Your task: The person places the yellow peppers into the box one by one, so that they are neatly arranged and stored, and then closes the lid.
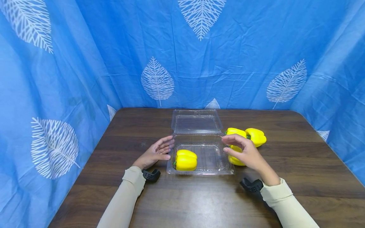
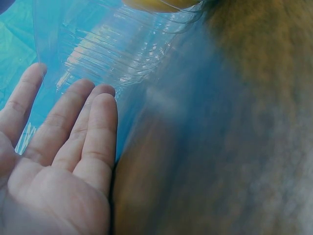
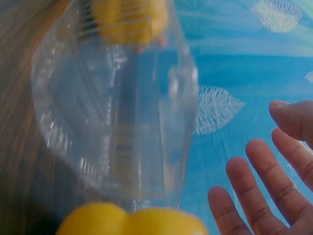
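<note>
A clear plastic clamshell container lies with its lid folded back on the table. One yellow bell pepper sits in the left part of its base. My left hand is at the container's left wall, fingers extended; in the left wrist view the fingertips reach right up to the ribbed plastic. Over the right rim is my right hand, thumb and fingers spread with nothing between them. Beyond and beneath it are three more yellow bell peppers, the rightmost pepper showing best; the nearest pepper is partly hidden by the hand.
The open lid reaches close to the far edge of the brown wooden table. A blue curtain with white leaf prints hangs behind and at both sides. Each wrist wears a black band, like the right wristband.
</note>
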A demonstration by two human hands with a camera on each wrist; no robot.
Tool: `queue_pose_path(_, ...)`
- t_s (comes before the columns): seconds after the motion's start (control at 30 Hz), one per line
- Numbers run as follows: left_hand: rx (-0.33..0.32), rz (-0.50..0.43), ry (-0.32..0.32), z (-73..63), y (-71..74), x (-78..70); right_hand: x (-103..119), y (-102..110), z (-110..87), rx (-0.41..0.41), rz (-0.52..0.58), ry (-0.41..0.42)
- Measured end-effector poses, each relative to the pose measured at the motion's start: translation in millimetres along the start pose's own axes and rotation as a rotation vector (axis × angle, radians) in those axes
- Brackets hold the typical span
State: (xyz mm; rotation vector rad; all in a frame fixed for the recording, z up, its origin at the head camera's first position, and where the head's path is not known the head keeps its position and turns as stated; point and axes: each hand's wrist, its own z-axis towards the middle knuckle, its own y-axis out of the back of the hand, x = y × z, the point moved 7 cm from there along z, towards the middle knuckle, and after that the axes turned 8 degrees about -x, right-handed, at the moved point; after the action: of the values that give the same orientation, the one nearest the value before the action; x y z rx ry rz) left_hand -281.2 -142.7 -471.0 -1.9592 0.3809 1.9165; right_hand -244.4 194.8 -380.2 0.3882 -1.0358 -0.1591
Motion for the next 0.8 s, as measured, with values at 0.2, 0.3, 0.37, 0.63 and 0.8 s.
queue_pose_path(0.2,0.005,-0.002,-0.005,0.5,-0.6,0.0,-5.0,12.2,-3.3,-0.048,-0.003,0.038)
queue_pose_path(0.3,0.005,-0.005,-0.007,0.6,-0.4,-0.1,-8.8,17.1,-5.4,-0.058,-0.002,0.031)
queue_pose_path(0.37,0.006,-0.007,-0.006,0.6,-0.5,-0.1,-12.0,20.6,-7.0,-0.066,-0.012,0.030)
queue_pose_path(0.63,0.005,-0.008,0.002,0.1,-0.5,-0.4,-21.0,30.6,-12.0,-0.093,-0.026,0.033)
queue_pose_path(0.8,0.002,-0.006,0.007,0.5,-0.6,0.9,-28.1,34.2,-16.3,-0.088,-0.067,0.001)
